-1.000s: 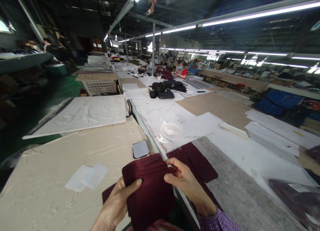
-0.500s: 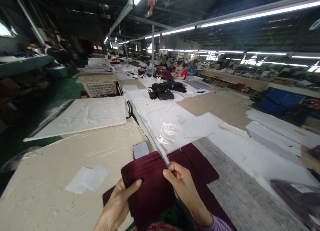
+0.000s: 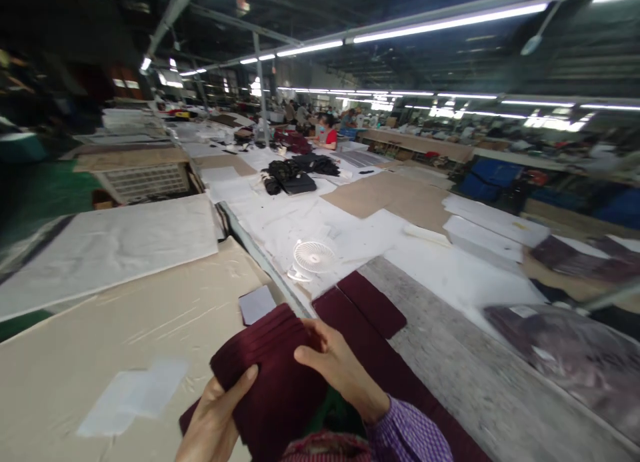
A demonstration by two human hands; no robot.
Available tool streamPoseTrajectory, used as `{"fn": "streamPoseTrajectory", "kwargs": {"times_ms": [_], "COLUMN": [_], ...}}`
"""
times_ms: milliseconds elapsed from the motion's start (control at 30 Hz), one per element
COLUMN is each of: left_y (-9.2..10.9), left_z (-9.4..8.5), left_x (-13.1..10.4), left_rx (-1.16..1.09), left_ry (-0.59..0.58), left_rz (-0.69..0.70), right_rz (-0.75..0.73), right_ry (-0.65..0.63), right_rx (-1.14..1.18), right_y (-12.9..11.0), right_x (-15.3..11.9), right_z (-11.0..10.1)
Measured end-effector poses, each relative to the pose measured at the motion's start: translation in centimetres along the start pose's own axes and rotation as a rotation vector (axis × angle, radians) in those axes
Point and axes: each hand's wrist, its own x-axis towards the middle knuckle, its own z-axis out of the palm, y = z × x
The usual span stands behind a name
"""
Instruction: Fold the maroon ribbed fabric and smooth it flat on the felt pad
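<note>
Worktable and maroon cloths farther left

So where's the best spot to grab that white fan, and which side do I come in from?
I'd pinch the white fan by its foot, coming from your near left: that slimmer part juts out past the round grille on that side, so it looks easiest to grip.

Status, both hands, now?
Left hand: gripping maroon fabric stack, thumb on top. Right hand: fingers at stack's upper right edge. White fan on table beyond, not touching stack.
</note>
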Motion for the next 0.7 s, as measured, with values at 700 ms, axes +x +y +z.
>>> {"fn": "streamPoseTrajectory", "kwargs": {"times_ms": [700], "left_y": [-18.6], "left_z": [8.2], "left_x": [24.5], "left_rx": [1.306], "left_ry": [-0.241], "left_rz": [0.668], "right_rz": [0.122], "right_ry": [0.901], "right_rx": [-0.976], "right_y": [2.5], "right_x": [-7.6], "right_z": [-26.9]}}
